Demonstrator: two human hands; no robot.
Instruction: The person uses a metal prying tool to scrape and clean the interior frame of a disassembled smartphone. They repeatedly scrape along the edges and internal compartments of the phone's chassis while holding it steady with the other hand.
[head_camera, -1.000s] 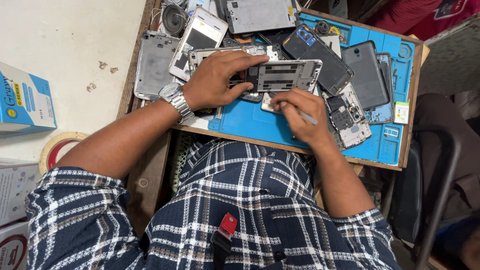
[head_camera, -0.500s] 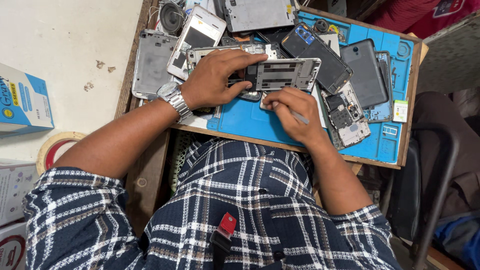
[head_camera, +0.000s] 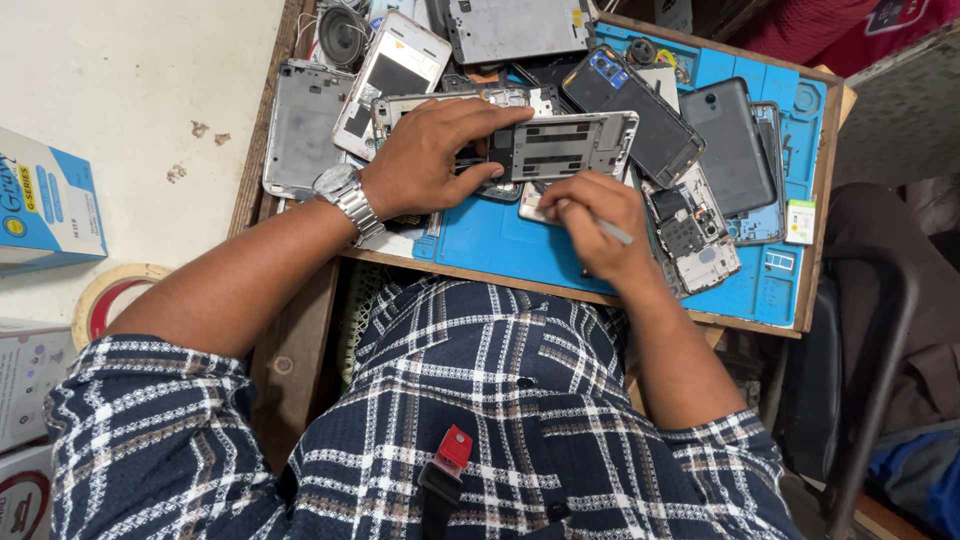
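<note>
Floor (head_camera: 130, 90), pale and stained, fills the left of the view, far and near. Wooden table (head_camera: 275, 330), small, stands at centre with its near edge against the person's checked shirt. Blue work mat (head_camera: 500, 245) covers most of the table top, its right part stamped with small compartments. Dark chair (head_camera: 880, 330), right of the table, is cut off by the frame edge.

Phone parts crowd the far half of the mat: grey back cover (head_camera: 300, 125) at far left, hanging partly over the table edge; white phone (head_camera: 392, 70) just right of it, lying tilted; metal plate (head_camera: 515, 28) at the far edge, top cut off; two dark back covers (head_camera: 690, 130) at far right; open phone with bare circuit board (head_camera: 695, 240) at right, near the edge.

Silver phone frame (head_camera: 570, 145), centre of the mat, lies over a second phone body. Left hand (head_camera: 425, 160), a steel watch (head_camera: 345, 195) on its wrist, grasps the left end of this frame, thumb beneath and fingers over it. Right hand (head_camera: 595, 225) is closed round a thin metal tool (head_camera: 610, 230); its tip is hidden under the fingers.

Blue and white box (head_camera: 45, 205) and tape roll (head_camera: 115, 300) lie on the floor at left. The small items at the far edge are too cluttered to make out.
</note>
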